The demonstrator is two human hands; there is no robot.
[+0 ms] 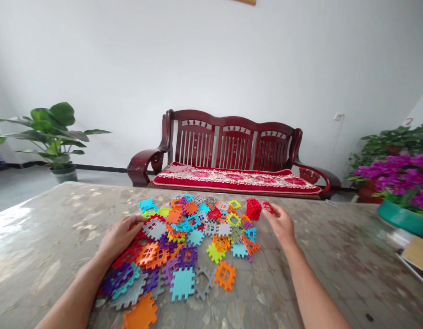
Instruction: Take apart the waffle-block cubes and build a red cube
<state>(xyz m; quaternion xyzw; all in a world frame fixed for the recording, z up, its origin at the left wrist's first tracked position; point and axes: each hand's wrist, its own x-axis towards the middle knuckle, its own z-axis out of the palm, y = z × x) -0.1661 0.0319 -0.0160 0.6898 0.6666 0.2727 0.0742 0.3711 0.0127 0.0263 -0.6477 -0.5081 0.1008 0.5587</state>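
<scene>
A heap of interlocking plastic tiles (195, 237) in orange, blue, purple, grey, lime and red lies spread on the table, many of them with window-like cutouts. At the heap's left edge rests my left hand (124, 233), fingers stretched over the tiles and partly hiding them; no tile is visibly lifted by it. My right hand (282, 225) pinches a small red tile (267, 207) between thumb and fingers. Just left of that tile stands a red block of tiles (253, 209), beside the heap's far right corner. A loose orange tile (225, 275) lies at the near side.
The stone-patterned table (321, 265) reaches to a wooden bench (232, 141) with a red cushion. At the right stand purple flowers in a teal pot (403, 218) and a tan box (419, 256). A small black object (369, 317) lies near the front right.
</scene>
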